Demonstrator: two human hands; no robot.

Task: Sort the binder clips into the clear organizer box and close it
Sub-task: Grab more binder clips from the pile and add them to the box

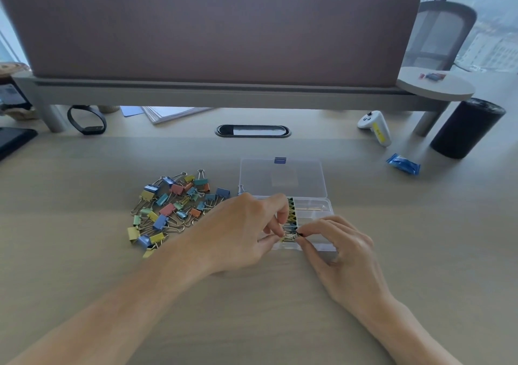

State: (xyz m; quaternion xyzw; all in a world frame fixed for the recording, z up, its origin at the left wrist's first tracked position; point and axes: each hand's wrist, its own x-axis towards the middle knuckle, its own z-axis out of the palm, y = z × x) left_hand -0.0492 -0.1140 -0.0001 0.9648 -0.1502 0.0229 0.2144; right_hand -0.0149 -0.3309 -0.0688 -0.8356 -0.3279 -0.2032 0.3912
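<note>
The clear box (316,210) lies open on the desk (280,294), its lid (283,177) folded back flat on the far side. Both hands meet over the compartment nearest the pile. The left hand (241,233) and the right hand (339,241) each have a grip pressed together, thumb against forefinger, pinching one clip (290,234) from opposite sides at the near end of that compartment. Just beyond it a row of filed clips (291,210) already stands packed edge to edge. The other compartments look mostly bare, though something thin and pale lies in the far one; I cannot tell what it is.

The loose clips (173,210) wait in a mixed heap of blue, yellow, green and pink just left of the box, so I judge that much of the sorting is left to do and the lid is not yet due.

These clips should be light, hard and springy, with wire handles that flop and snag on their neighbours. It is best to take one by its coloured folded body, not by the loops, and to lift it clear of the tangle. The thin plastic box will probably slide if pushed, so steady it while seating each clip
</note>
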